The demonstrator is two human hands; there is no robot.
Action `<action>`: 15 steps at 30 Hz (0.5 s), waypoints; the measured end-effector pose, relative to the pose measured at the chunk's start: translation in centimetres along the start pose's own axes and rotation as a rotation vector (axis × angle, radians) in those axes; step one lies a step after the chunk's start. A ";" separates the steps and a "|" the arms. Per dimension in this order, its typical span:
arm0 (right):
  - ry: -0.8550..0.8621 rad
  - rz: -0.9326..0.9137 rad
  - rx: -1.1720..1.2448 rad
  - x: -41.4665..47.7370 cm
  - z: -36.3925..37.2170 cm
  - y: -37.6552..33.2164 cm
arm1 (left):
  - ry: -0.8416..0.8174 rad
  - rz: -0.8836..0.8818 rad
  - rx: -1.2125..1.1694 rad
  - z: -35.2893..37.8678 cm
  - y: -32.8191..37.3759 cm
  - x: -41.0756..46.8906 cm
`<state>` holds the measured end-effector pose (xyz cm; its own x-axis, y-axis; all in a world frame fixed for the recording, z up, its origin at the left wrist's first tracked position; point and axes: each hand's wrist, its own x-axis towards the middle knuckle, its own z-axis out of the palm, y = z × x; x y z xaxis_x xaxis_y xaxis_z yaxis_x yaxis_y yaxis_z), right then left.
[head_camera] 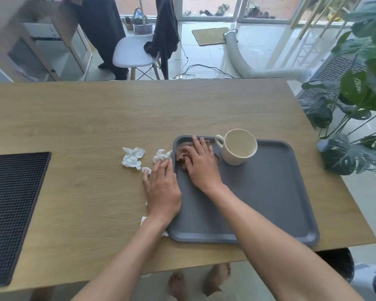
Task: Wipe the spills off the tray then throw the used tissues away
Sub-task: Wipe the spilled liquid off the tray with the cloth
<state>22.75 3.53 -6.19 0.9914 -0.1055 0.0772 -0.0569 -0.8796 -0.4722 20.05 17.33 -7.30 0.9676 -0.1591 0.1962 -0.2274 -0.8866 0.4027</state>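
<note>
A dark grey tray [269, 198] lies on the wooden table, right of centre. My right hand [201, 164] presses flat on a brown-stained tissue [180, 154] in the tray's far left corner. My left hand [163, 187] rests on the table against the tray's left rim, its fingers on a crumpled white tissue [162, 155]. Another crumpled white tissue [131, 157] lies on the table further left. Small white tissue bits show beside my left hand and wrist.
A cream mug [239, 147] stands upright in the tray's far part, just right of my right hand. A black ribbed mat [11, 213] covers the table's left end. A leafy plant [360, 101] overhangs the right edge. A white chair [132, 53] stands beyond the table.
</note>
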 end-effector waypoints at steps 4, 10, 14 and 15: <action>0.003 -0.013 0.003 2.0 0.5 -0.5 | 0.002 -0.013 -0.008 -0.1 0.1 -0.1; -0.129 -0.208 0.043 -5.5 -2.0 0.0 | -0.016 -0.027 -0.011 -0.3 0.0 0.0; -0.192 -0.303 0.072 -13.4 -3.5 0.5 | -0.016 -0.039 -0.032 -0.6 0.1 0.0; -0.218 -0.355 0.073 -14.3 -3.6 0.8 | -0.017 -0.040 -0.035 -0.6 0.1 0.0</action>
<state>8.08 2.68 -4.50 0.9502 0.3054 0.0626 0.2933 -0.8078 -0.5114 19.93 17.50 -6.70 0.9775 -0.1316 0.1647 -0.1923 -0.8765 0.4413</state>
